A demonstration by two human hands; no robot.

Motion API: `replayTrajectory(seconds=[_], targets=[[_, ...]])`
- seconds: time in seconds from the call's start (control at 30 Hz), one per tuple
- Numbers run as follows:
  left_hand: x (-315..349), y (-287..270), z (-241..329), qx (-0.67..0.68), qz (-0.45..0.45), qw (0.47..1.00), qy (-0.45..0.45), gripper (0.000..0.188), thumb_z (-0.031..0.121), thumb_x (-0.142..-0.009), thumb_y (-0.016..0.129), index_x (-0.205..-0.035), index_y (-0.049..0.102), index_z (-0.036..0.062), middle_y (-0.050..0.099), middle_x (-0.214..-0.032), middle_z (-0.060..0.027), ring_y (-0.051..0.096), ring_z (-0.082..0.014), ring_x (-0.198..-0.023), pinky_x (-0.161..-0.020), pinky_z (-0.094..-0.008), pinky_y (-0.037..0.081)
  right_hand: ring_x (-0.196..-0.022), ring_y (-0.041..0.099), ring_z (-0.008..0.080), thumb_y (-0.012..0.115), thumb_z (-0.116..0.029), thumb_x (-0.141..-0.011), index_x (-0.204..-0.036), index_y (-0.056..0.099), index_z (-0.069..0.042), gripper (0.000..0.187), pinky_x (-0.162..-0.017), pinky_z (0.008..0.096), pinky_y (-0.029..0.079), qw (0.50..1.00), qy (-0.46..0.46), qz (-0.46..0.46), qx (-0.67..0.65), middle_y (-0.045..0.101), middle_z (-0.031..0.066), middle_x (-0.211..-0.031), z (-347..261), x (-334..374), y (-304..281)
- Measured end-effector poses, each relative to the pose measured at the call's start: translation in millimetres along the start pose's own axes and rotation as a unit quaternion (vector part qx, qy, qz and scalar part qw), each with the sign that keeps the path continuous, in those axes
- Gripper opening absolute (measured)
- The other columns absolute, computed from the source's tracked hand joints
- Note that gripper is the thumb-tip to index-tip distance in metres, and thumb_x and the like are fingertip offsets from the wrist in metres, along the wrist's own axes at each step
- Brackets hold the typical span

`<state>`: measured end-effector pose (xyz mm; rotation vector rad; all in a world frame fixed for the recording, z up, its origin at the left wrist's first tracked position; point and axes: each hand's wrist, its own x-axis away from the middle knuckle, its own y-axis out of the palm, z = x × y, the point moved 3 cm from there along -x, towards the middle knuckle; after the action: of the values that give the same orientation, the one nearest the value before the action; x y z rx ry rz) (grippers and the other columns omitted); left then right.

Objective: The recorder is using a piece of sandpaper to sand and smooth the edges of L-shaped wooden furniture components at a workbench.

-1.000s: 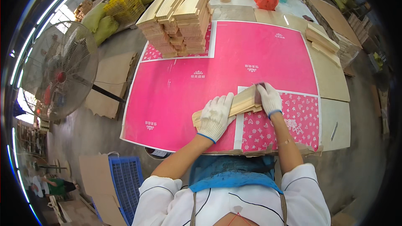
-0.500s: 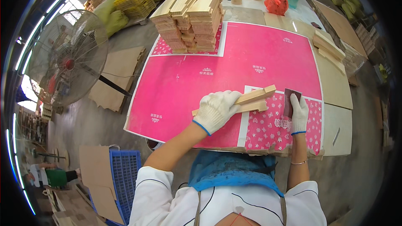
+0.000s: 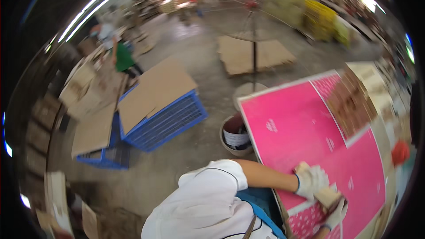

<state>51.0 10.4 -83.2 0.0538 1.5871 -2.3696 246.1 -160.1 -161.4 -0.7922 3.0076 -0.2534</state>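
Note:
My left hand (image 3: 313, 181), in a white knit glove with a blue cuff, is closed over a pair of short pale wooden pieces (image 3: 327, 196) above the pink-covered table (image 3: 292, 137). One wooden end sticks out on either side of the glove. My gloved right hand (image 3: 338, 216) is at the near end of the wood, its fingers bent. A dark edge by that hand matches the dark brown sandpaper seen in it earlier, but blur hides most of it. A tall stack of similar wooden pieces (image 3: 352, 106) stands at the table's far side.
Blue plastic crates (image 3: 166, 121) topped with cardboard (image 3: 157, 90) stand on the floor to the left. Beside the table are a bin (image 3: 236, 137) and a fan stand (image 3: 254, 57). A person in a green apron (image 3: 124, 57) is farther back. A red bag (image 3: 400, 152) lies at right.
My view has swung to the left, bringing the crates and floor into the middle. The right hand has come from the table to the end of the wood; the left still holds the pieces.

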Motion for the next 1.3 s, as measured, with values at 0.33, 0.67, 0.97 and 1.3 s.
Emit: replayTrajectory(seconds=[0.33,0.67,0.97,1.3], targets=[[0,37,1,-0.119,0.072,0.99,0.015,0.043,0.04,-0.062,0.073,-0.094,0.065,0.0118,0.064,-0.089,-0.0059,0.062,-0.0233,-0.088,-0.077,-0.0368,0.045,-0.098,0.066,0.0291,0.065,-0.029,-0.093,-0.113,0.069,0.004,0.039,-0.089,0.0374,0.052,0.986,-0.05,0.045,0.152,0.069,0.021,-0.113,-20,-18,11],[-7,-16,-23,-0.047,0.032,0.998,-0.019,0.045,0.038,-0.076,0.073,-0.107,0.065,0.0073,0.067,-0.091,-0.0131,0.066,-0.0313,-0.084,-0.075,-0.0436,0.052,-0.084,0.066,0.0301,0.054,-0.031,-0.095,-0.109,0.068,-0.005,0.033,-0.078,0.0387,0.049,0.985,0.009,0.015,0.171,0.067,0.019,-0.09,-49,32,31],[-15,4,3,-0.084,-0.001,0.996,-0.023,0.067,0.035,-0.071,0.08,-0.126,0.055,0.0076,0.064,-0.109,-0.0118,0.062,-0.0291,-0.1,-0.087,-0.0419,0.048,-0.082,0.067,0.0212,0.06,-0.036,-0.091,-0.104,0.067,0.0,0.039,-0.071,0.035,0.051,0.993,0.078,0.092,0.0,0.07,0.0111,-0.088,-47,19,-25],[-8,6,-1,-0.085,0.014,0.996,0.012,0.07,0.032,-0.07,0.082,-0.13,0.054,0.009,0.065,-0.121,-0.011,0.064,-0.0291,-0.105,-0.091,-0.0414,0.05,-0.091,0.065,0.0377,0.056,-0.04,-0.089,-0.104,0.069,-0.005,0.04,-0.082,0.042,0.05,0.976,0.039,0.008,0.214,0.068,0.0215,-0.1,-51,-20,29]])
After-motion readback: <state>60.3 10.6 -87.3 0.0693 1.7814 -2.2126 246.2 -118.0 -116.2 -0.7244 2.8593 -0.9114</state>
